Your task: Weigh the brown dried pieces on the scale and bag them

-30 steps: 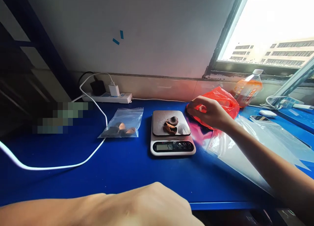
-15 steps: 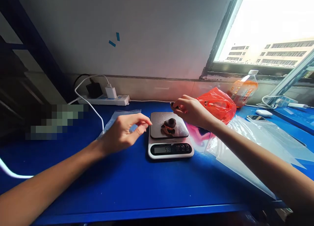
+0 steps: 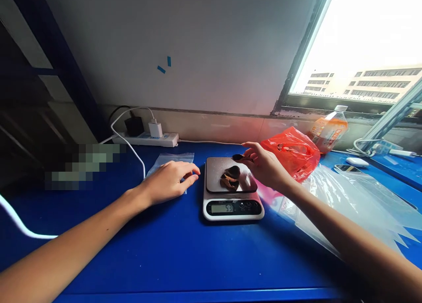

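A digital kitchen scale [image 3: 211, 197] stands on the blue table, its display showing what looks like 53 or 5.3. On its metal plate lie a few curled, dark brown pieces of dried peel [image 3: 230, 178], one resting on another. My right hand [image 3: 263, 160] pinches another dark piece of dried peel [image 3: 240, 157] just above the plate's back right corner. Left of the scale, my left hand [image 3: 171, 178] hovers with thumb and fingers apart and nothing in it. Partly beneath that hand is a clear zip bag [image 3: 178, 157].
A red plastic bag [image 3: 293, 149] sits behind my right hand, with a bottle of orange drink [image 3: 329, 129] beyond it. Clear plastic bags [image 3: 343, 206] spread over the right side, near a phone [image 3: 349, 168] and a white case [image 3: 357, 162]. A power strip [image 3: 145, 139] with chargers lies along the wall.
My right hand has lowered its dried peel piece toward the scale plate. My left hand's fingers have loosened, thumb now apart. The view has tilted slightly; the display reading looks the same.
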Available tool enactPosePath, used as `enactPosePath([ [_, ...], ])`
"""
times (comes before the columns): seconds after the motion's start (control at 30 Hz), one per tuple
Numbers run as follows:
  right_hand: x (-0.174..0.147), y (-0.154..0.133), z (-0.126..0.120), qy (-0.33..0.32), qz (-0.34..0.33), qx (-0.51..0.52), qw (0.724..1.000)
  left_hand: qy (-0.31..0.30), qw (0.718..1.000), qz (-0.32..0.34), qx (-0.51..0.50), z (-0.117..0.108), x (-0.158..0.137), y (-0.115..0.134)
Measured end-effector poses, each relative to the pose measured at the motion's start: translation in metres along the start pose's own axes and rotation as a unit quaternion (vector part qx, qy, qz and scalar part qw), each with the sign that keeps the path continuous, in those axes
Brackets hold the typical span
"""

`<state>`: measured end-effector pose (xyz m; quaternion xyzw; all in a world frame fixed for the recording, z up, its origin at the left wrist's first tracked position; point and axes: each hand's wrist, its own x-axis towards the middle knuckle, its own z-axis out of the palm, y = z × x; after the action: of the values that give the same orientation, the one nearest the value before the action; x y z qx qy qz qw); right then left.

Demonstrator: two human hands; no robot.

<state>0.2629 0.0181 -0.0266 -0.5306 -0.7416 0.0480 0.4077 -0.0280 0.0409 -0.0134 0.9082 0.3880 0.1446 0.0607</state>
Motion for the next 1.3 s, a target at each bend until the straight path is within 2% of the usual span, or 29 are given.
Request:
enactPosePath([
  [0.27,-0.001,0.007,0.01,0.043,-0.075,0.007,0.996,-0.024,1.0,0.015,-0.006,-0.001,-0.001,0.003],
  [0.37,-0.004,0.01,0.015,0.038,-0.108,0.003,0.993,-0.027,0.999,0.013,-0.011,0.0,0.0,0.002],
  [0.6,-0.007,0.015,0.019,0.026,-0.134,0.01,0.991,-0.037,0.999,0.017,-0.007,0.0,0.001,0.001],
  [0.77,-0.007,0.012,0.018,0.01,-0.098,0.034,0.995,-0.039,0.999,0.011,-0.005,0.0,0.001,0.002],
  [0.87,-0.003,0.011,0.017,0.005,-0.025,0.071,0.997,-0.039,0.999,0.013,-0.007,0.002,0.001,0.0],
  [0.97,0.001,0.009,0.017,-0.036,0.022,0.046,0.998,-0.042,0.999,0.022,-0.005,0.005,0.002,-0.003],
  [1.07,0.004,0.005,0.017,-0.073,0.03,0.019,0.997,-0.043,0.999,0.023,-0.007,0.005,0.002,-0.004],
  [1.17,0.004,0.004,0.015,-0.064,0.049,0.034,0.996,-0.037,0.999,0.023,-0.009,0.004,0.002,-0.002],
  [1.3,0.005,0.004,0.01,-0.069,0.011,0.072,0.995,-0.04,0.999,0.017,-0.009,0.001,0.002,0.0],
])
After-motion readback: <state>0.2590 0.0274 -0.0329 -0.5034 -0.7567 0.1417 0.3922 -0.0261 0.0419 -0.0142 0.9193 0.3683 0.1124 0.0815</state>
